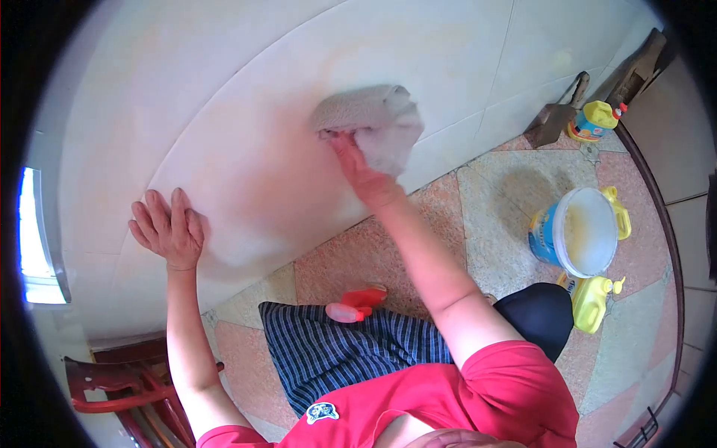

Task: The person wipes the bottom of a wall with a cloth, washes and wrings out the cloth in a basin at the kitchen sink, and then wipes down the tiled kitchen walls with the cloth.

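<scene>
Closest to us is a bright red short-sleeved shirt (403, 407) on the person, with dark blue striped cloth (336, 355) over the lap. Up ahead, a soft, folded grey cloth (358, 112) is against the smooth white tiled wall (254, 134). Its long way runs side to side, tipping up a little at the right end. The rounded fold points left, and a loose, blurry part hangs down on the right.

The right hand (362, 172) comes up from below and is grasping the cloth, with most of its fingers hidden in the folds. The left hand (172, 228) holds nothing. It lies flat on the wall, well apart from the cloth, with its fingers spread and pointing up.

On the pink and pale stone-tile floor (489, 239), to the right, stands a round white bucket with a blue and yellow label (550, 239). Near the lap is a red and clear plastic spray bottle (346, 312).
</scene>
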The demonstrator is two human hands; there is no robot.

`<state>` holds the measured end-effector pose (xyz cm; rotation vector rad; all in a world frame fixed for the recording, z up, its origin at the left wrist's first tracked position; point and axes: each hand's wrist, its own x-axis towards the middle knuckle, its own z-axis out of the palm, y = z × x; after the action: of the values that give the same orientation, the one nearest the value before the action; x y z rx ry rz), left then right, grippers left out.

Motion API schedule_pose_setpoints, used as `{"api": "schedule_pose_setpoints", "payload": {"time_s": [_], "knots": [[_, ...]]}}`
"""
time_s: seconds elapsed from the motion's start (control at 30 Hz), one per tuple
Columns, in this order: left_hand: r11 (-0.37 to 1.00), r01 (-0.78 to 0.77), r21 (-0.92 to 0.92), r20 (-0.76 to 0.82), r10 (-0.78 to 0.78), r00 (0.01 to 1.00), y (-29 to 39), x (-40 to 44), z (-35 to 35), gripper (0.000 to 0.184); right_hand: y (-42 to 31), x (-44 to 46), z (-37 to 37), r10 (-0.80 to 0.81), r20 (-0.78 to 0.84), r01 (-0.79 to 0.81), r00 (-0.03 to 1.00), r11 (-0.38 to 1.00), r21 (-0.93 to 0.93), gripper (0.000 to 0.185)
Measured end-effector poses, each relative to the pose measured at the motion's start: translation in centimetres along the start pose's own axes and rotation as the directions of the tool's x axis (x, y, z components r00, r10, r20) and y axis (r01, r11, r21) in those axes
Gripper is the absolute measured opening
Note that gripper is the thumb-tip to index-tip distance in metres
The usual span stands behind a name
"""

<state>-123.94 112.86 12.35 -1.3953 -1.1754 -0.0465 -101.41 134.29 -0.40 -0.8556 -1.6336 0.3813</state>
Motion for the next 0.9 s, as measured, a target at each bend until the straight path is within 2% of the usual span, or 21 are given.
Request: {"api": "schedule_pose_setpoints", "payload": {"time_s": [0.03,0.1,0.13,0.2,0.27,0.37,0.4,0.47,0.53,0.57,0.63,0.67,0.7,0.77,0.8,0.83,0.9], "knots": [[1.000,-0.003,0.004,-0.006,0.003,1.000,-0.2,0.0,0.2,0.037,0.1,1.2,-0.5,0.059,0.120,-0.032,0.991,0.976,-0.215,0.052],[1.000,0.005,0.008,0.002,-0.005,1.000,0.2,-0.3,0.3,0.037,2.7,4.9,-1.4,0.193,-0.011,-0.186,0.981,0.926,-0.327,0.034],[1.000,0.012,0.005,0.005,-0.012,1.000,0.5,-0.6,0.5,0.037,4.1,6.7,-3.2,0.141,-0.146,-0.157,0.979,0.983,-0.100,0.028],[1.000,0.018,0.003,-0.011,-0.018,1.000,0.9,-0.9,1.0,0.037,4.3,11.2,-7.4,0.021,-0.412,0.096,0.911,0.960,0.261,0.021],[1.000,0.030,0.003,-0.002,-0.030,1.000,0.8,-1.6,1.0,0.035,4.4,10.1,-6.6,-0.046,-0.468,0.083,0.882,0.995,0.059,0.021],[1.000,0.027,0.015,0.009,-0.027,1.000,0.9,-1.4,0.7,0.035,4.0,5.0,-2.1,-0.059,-0.480,0.027,0.876,0.997,-0.072,0.020],[1.000,0.013,0.022,0.013,-0.013,1.000,0.6,-1.2,0.7,0.036,2.4,2.8,-0.3,0.057,-0.492,0.032,0.869,0.985,0.172,0.019],[1.000,0.007,0.014,-0.001,-0.007,1.000,0.1,-0.8,0.5,0.036,0.5,1.8,0.4,0.090,-0.479,0.084,0.873,0.940,0.330,0.020],[1.000,-0.001,0.005,-0.004,0.001,1.000,-0.2,-0.6,0.7,0.036,1.3,2.4,-0.9,-0.085,-0.462,0.179,0.883,0.970,0.163,0.022],[1.000,0.006,0.007,-0.004,-0.006,1.000,-0.2,-0.6,0.8,0.035,2.0,3.8,-2.1,-0.234,-0.470,0.225,0.851,0.971,-0.077,0.018],[1.000,0.027,0.005,0.001,-0.027,1.000,0.2,-1.1,0.6,0.035,0.6,7.7,-5.8,0.033,-0.273,-0.002,0.961,0.993,0.115,0.019],[0.999,0.032,0.002,-0.003,-0.032,0.999,0.5,-1.1,0.8,0.034,1.9,9.6,-6.5,-0.055,-0.319,0.078,0.946,0.995,0.062,0.024],[0.999,0.034,0.002,-0.012,-0.034,0.999,0.6,-1.2,1.0,0.034,1.4,11.4,-7.6,0.057,-0.227,-0.006,0.972,0.976,0.219,0.032],[0.999,0.038,0.006,0.004,-0.038,0.999,0.8,-1.4,0.8,0.034,2.3,10.2,-5.3,-0.090,-0.419,0.104,0.903,0.995,0.011,0.022],[0.999,0.047,0.012,0.003,-0.047,0.999,0.9,-1.4,0.8,0.034,1.8,9.7,-4.8,-0.185,-0.500,0.154,0.846,0.983,-0.104,0.028],[0.999,0.050,-0.011,-0.005,-0.051,0.999,0.8,-1.4,0.9,0.033,0.7,7.8,-3.9,-0.104,-0.495,0.148,0.862,0.988,0.050,0.022],[0.998,0.055,-0.011,-0.016,-0.055,0.998,0.7,-1.1,1.0,0.033,2.1,1.6,2.5,-0.172,-0.489,0.161,0.855,0.985,-0.064,0.018]]}}
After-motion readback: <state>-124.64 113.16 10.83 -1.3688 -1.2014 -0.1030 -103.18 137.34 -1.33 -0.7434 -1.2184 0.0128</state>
